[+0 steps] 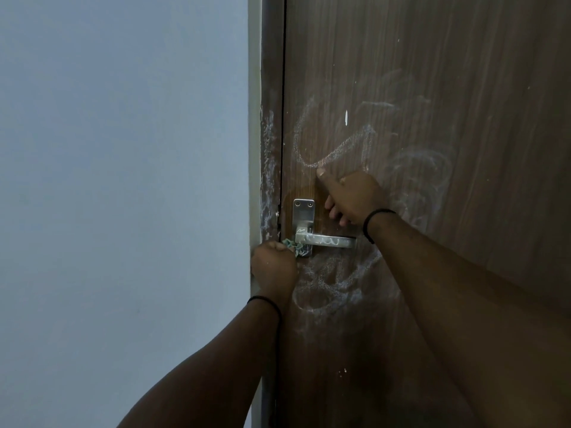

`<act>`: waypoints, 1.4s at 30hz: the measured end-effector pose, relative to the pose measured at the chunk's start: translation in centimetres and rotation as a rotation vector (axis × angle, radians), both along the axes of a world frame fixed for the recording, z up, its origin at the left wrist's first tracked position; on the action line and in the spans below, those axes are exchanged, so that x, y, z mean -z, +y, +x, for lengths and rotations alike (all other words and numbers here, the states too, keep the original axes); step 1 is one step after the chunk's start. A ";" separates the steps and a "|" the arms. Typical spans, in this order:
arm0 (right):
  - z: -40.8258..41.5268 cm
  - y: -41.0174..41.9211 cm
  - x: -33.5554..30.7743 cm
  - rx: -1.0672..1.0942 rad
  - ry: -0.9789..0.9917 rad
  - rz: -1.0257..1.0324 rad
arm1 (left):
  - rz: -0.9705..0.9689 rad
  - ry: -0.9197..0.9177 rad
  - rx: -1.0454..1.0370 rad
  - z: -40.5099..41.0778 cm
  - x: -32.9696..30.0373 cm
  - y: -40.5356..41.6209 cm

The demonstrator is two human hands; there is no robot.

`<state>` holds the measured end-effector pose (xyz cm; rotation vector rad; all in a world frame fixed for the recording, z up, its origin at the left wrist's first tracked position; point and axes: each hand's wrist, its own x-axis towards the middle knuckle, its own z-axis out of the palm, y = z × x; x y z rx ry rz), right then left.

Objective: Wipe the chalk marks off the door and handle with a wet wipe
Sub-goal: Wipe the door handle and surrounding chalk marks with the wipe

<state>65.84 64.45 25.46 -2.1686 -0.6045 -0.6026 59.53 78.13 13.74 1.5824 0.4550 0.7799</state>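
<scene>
Obs: brown wood-grain door (pixel 463 88) carries white chalk marks (pixel 335 152) in loops above the brushed-metal lever handle (pixel 327 241), more swirls below it, and scribbles along the lever itself. The brown door frame (pixel 268 168) at the left edge is chalked too.

Step in hand, as I judge it: cleaning the lever's base and plate. To do it well I should press the damp face flat against the metal, draw along the lever from pivot to tip in single strokes, then refold to a clean patch so the chalk does not smear back. The plate corners and the underside of the lever likely need a fingertip pushed through the cloth.

Grip: my left hand (pixel 273 267) is clenched around the crumpled pale green wet wipe (pixel 292 244), bunched tight, with only a tuft showing past my knuckles; that tuft touches the lower plate just beside the lever's pivot. My right hand (pixel 352 196) holds nothing; it rests against the door above the lever, thumb extended upward toward the chalk loop, fingers loosely bent, bracing.
</scene>
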 end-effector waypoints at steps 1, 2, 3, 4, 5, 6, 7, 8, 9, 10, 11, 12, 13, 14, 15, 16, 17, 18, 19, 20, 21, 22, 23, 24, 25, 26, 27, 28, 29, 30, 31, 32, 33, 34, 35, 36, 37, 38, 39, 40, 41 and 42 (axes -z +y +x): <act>-0.2 0.0 0.6 0.052 -0.127 -0.077 | -0.042 0.008 0.002 0.1 0.0 0.0; -0.6 0.1 1.2 0.106 -0.246 -0.174 | -0.096 0.008 0.005 0.2 0.0 -0.1; -1.0 0.2 1.7 0.140 -0.333 -0.272 | -0.155 0.004 0.015 0.2 0.0 -0.2; -1.4 0.4 2.3 0.150 -0.382 -0.351 | -0.218 -0.006 0.040 0.2 -0.2 -0.2; -1.7 0.6 2.8 0.146 -0.409 -0.399 | -0.294 -0.020 0.084 0.4 -0.3 -0.3; -2.0 0.6 3.1 0.143 -0.424 -0.421 | -0.383 -0.036 0.138 0.5 -0.4 -0.5; -2.2 0.6 3.3 0.140 -0.431 -0.425 | -0.466 -0.041 0.179 0.6 -0.5 -0.5; -2.3 0.5 3.3 0.134 -0.437 -0.418 | -0.533 -0.043 0.179 0.6 -0.5 -0.6; -2.4 0.4 3.2 0.128 -0.447 -0.406 | -0.582 -0.045 0.152 0.7 -0.4 -0.6; -2.4 0.2 3.1 0.131 -0.470 -0.399 | -0.621 -0.053 0.138 0.9 -0.3 -0.5; -2.4 0.1 3.0 0.144 -0.525 -0.401 | -0.650 -0.057 0.148 0.9 -0.1 -0.5; -2.4 -0.1 2.9 0.160 -0.603 -0.415 | -0.675 -0.059 0.162 1.1 0.0 -0.4; -2.4 -0.2 2.9 0.170 -0.681 -0.435 | -0.710 -0.060 0.174 1.2 0.2 -0.2; -2.4 -0.2 3.0 0.172 -0.733 -0.456 | -0.742 -0.064 0.187 1.3 0.3 -0.1; -2.5 -0.3 3.1 0.167 -0.742 -0.482 | -0.754 -0.068 0.199 1.4 0.4 0.0; -2.5 -0.3 3.2 0.166 -0.715 -0.516 | -0.754 -0.069 0.212 1.4 0.4 -0.1; -2.6 -0.2 3.4 0.177 -0.666 -0.561 | -0.747 -0.067 0.226 1.3 0.4 -0.3; -2.5 -0.2 3.5 0.196 -0.621 -0.602 | -0.745 -0.065 0.233 1.2 0.5 -0.3; -2.4 -0.1 3.7 0.209 -0.594 -0.628 | -0.756 -0.065 0.229 1.2 0.5 -0.3; -2.3 -0.1 3.7 0.214 -0.579 -0.637 | -0.773 -0.074 0.234 1.3 0.6 -0.2; -2.3 0.0 3.7 0.213 -0.566 -0.636 | -0.793 -0.088 0.252 1.2 0.7 -0.2; -2.3 0.1 3.8 0.210 -0.554 -0.630 | -0.809 -0.099 0.269 1.1 0.7 -0.2; -2.3 0.2 3.8 0.208 -0.547 -0.624 | -0.814 -0.101 0.272 1.0 0.6 -0.3; -2.3 0.3 3.8 0.207 -0.544 -0.617 | -0.807 -0.096 0.263 0.9 0.6 -0.4; -2.3 0.3 3.9 0.207 -0.541 -0.611 | -0.790 -0.087 0.250 0.8 0.5 -0.7; -2.3 0.3 4.0 0.208 -0.539 -0.605 | -0.775 -0.081 0.244 0.6 0.4 -1.0; -2.3 0.3 4.0 0.210 -0.537 -0.602 | -0.771 -0.077 0.243 0.5 0.3 -1.4; -2.3 0.3 3.9 0.209 -0.535 -0.601 | -0.779 -0.077 0.246 0.4 0.2 -1.8; -2.3 0.3 3.9 0.207 -0.534 -0.601 | -0.792 -0.076 0.252 0.4 0.2 -2.1; -2.3 0.2 3.9 0.207 -0.535 -0.600 | -0.803 -0.076 0.260 0.4 0.2 -2.4; -2.4 0.2 3.9 0.210 -0.538 -0.598 | -0.814 -0.078 0.265 0.3 0.2 -2.6; -2.4 0.2 3.8 0.211 -0.538 -0.597 | -0.823 -0.082 0.259 0.4 0.3 -2.7; -2.5 0.1 3.7 0.209 -0.535 -0.597 | -0.835 -0.089 0.239 0.4 0.4 -2.8; -2.5 0.1 3.6 0.206 -0.533 -0.596 | -0.849 -0.101 0.208 0.5 0.5 -2.7; -2.5 0.0 3.6 0.205 -0.531 -0.594 | -0.870 -0.117 0.168 0.6 0.7 -2.6; -2.5 0.0 3.6 0.206 -0.529 -0.591 | -0.894 -0.134 0.122 0.7 0.7 -2.5; -2.5 0.0 3.5 0.207 -0.529 -0.590 | -0.912 -0.148 0.078 0.9 0.7 -2.5; -2.6 -0.1 3.5 0.205 -0.529 -0.589 | -0.923 -0.159 0.049 1.0 0.7 -2.5; -2.5 -0.1 3.5 0.201 -0.529 -0.589 | -0.925 -0.165 0.040 1.1 0.6 -2.6; -2.5 -0.2 3.4 0.197 -0.529 -0.590 | -0.913 -0.161 0.051 1.1 0.6 -2.9; -2.5 -0.2 3.3 0.193 -0.527 -0.594 | -0.892 -0.150 0.079 1.1 0.6 -3.1; -2.5 -0.3 3.2 0.189 -0.524 -0.600 | -0.873 -0.134 0.120 1.0 0.5 -3.3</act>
